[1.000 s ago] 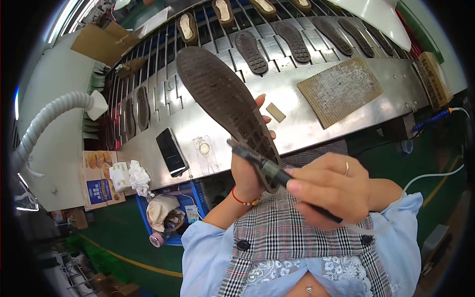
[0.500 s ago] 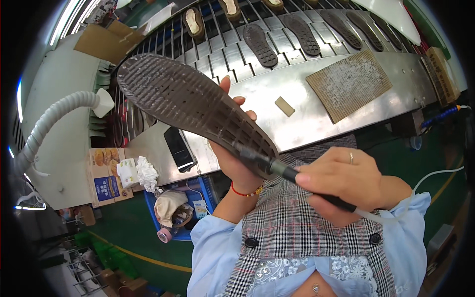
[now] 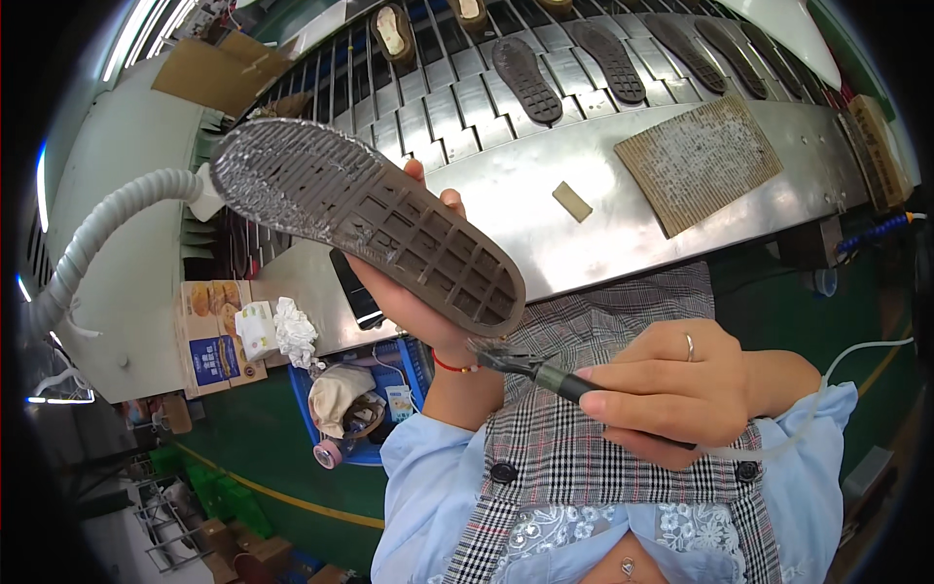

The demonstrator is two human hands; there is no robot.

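Observation:
A dark brown shoe sole (image 3: 375,214) with a gridded heel rests tilted in my left hand (image 3: 413,304). The palm supports it from beneath, and fingertips show past its far edge. Wet-looking, shiny patches cover the ribbed toe end. My right hand (image 3: 671,389) is closed around the black handle of a brush (image 3: 559,380), fed by a clear tube at its rear. The bristles are just below the heel end, near my left wrist, and look apart from the sole.
Several brown soles (image 3: 608,63) lie on the slatted metal conveyor (image 3: 448,122). A ridged board (image 3: 699,164) and a small tan piece (image 3: 572,201) sit on the metal ledge. At left are a flexible grey hose (image 3: 117,219), a phone (image 3: 358,292), crumpled tissue (image 3: 294,331) and a blue basket (image 3: 418,360).
The brush has come away from the sole's heel, moving down toward my left wrist. My left hand has tilted the sole, turning its tread more into view.

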